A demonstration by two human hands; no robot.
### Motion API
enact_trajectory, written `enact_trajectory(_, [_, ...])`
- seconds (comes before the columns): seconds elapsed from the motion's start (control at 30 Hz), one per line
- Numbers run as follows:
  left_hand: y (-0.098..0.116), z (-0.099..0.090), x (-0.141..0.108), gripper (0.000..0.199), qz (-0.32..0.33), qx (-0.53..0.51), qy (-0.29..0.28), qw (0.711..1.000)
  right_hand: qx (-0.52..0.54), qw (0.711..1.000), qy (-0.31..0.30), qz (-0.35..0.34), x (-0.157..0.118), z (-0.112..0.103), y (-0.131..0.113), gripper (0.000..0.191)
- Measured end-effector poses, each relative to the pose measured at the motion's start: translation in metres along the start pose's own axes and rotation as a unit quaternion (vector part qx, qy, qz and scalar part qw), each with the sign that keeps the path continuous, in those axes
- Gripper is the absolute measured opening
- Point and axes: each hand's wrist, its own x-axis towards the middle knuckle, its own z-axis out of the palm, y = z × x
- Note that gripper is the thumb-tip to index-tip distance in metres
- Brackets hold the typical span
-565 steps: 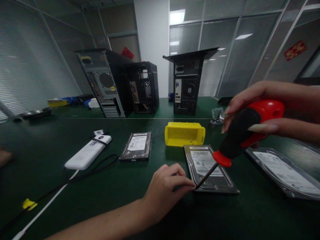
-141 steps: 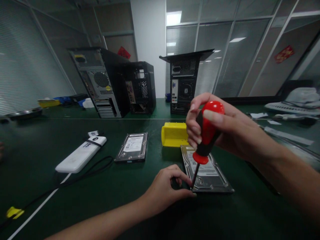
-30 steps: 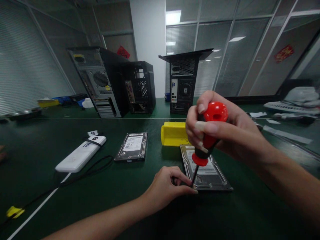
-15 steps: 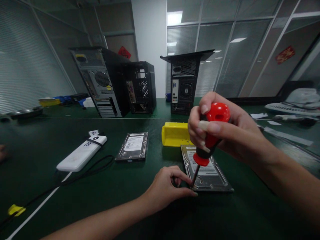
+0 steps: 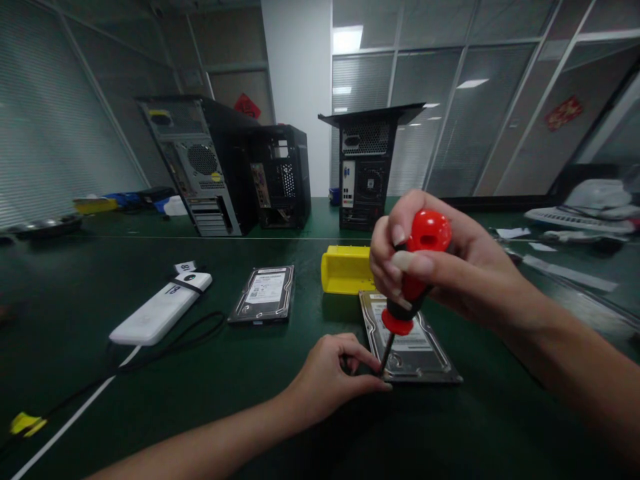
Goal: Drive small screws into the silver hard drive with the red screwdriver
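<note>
My right hand [image 5: 425, 253] is wrapped round the handle of a red and black screwdriver [image 5: 400, 319], tilted with its tip down at the near left corner of a hard drive [image 5: 425, 363]. At that same corner my left hand [image 5: 345, 370] has its thumb and forefinger closed around the screwdriver's tip; whatever small thing may be between them is hidden. The drive lies flat on the green table [image 5: 200, 393], label up. Behind it stands a yellow bin [image 5: 345, 270], partly covered by my right hand.
A second hard drive [image 5: 265, 293] lies left of centre. Further left are a white power bank [image 5: 160, 310] and cables. Three computer cases [image 5: 205, 167] stand at the back. On the right are a white keyboard [image 5: 575, 217] and paper scraps.
The whole view has shifted slightly. My right hand and the screwdriver have moved a little to the left and down; my left hand stays at the drive's corner.
</note>
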Motion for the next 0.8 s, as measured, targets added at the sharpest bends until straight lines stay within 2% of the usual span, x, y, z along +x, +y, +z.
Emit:
enact_trajectory(0.23, [0.0029, -0.0003, 0.0007, 0.028, -0.008, -0.009, -0.014, 1.000, 0.082, 0.994, -0.051, 0.045, -0.0014, -0.0035, -0.0062, 0.008])
enact_trajectory(0.57, [0.0044, -0.0017, -0.0007, 0.032, -0.031, -0.029, -0.038, 0.998, 0.035, 0.997, -0.057, 0.030, -0.0023, -0.0027, -0.0090, 0.014])
enact_trajectory(0.8, [0.0042, -0.0011, -0.0005, 0.030, -0.008, 0.001, -0.026, 1.000, 0.009, 0.998, -0.045, 0.033, -0.0036, -0.0034, -0.0097, 0.014])
